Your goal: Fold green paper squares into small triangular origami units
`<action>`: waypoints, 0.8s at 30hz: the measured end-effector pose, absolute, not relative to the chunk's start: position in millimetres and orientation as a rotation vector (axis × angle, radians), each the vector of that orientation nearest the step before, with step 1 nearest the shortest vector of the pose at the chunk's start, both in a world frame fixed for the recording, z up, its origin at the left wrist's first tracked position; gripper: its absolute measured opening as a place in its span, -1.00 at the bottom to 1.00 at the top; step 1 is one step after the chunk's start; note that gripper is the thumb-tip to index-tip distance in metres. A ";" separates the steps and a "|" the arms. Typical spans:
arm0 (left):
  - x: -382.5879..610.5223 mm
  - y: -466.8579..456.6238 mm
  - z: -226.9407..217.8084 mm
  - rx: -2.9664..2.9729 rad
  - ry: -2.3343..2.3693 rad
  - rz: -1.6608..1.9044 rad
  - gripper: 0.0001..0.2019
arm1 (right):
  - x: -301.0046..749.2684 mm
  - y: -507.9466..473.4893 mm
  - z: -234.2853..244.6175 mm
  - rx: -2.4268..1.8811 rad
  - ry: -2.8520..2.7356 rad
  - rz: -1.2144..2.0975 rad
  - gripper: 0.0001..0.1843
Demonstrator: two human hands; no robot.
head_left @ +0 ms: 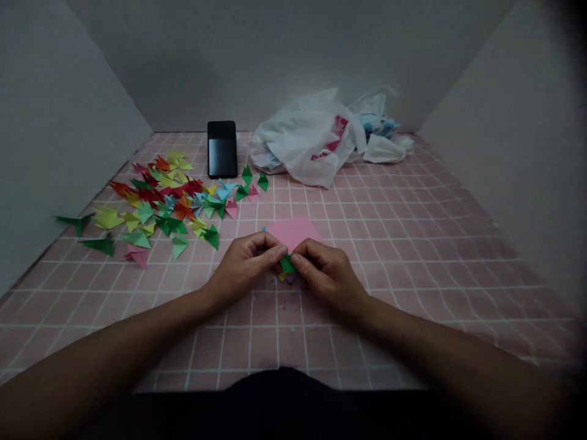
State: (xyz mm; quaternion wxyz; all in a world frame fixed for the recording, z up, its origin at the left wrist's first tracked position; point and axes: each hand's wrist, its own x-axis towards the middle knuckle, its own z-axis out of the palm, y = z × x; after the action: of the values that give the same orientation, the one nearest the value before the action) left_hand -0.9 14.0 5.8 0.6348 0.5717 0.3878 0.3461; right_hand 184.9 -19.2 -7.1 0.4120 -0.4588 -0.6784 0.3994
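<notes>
Between my two hands is a small folded piece of green paper. My left hand pinches its left side, thumb against curled fingers. On the other side my right hand grips it the same way, so both hands are closed and the fingers hide part of the paper. Beneath and just behind them lies pink square paper flat on the table. Yellow and purple paper corners peek out below the green piece.
Many folded paper birds in several colours lie spread at the left. A black phone leans upright behind them. Crumpled white plastic bags sit at the back. The pink checked tablecloth runs between pale walls on three sides.
</notes>
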 end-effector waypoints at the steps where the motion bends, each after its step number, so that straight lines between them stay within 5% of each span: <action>1: -1.4 13.8 5.3 1.304 0.888 0.788 -0.79 | 185.0 -19.4 -7.1 -1.155 -1.696 1.039 -0.76; 9: -1.1 16.2 -6.9 1.323 0.820 0.997 -0.79 | 184.1 -18.4 -9.1 -1.133 -1.673 0.846 -0.81; 15: -4.8 18.2 -3.1 1.786 0.897 1.029 -0.97 | 184.9 -17.1 -9.8 -1.066 -1.806 0.601 -0.82; 24: -11.4 23.5 6.9 2.372 0.851 0.976 -0.90 | 186.3 -17.6 -7.4 -1.061 -1.865 0.580 -0.81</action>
State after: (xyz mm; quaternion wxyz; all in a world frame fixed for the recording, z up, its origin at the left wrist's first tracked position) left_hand -11.4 23.5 6.9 0.2178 0.8567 0.3072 0.3525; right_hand 186.3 -17.6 -7.4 0.4435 -0.4279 -0.7521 0.2337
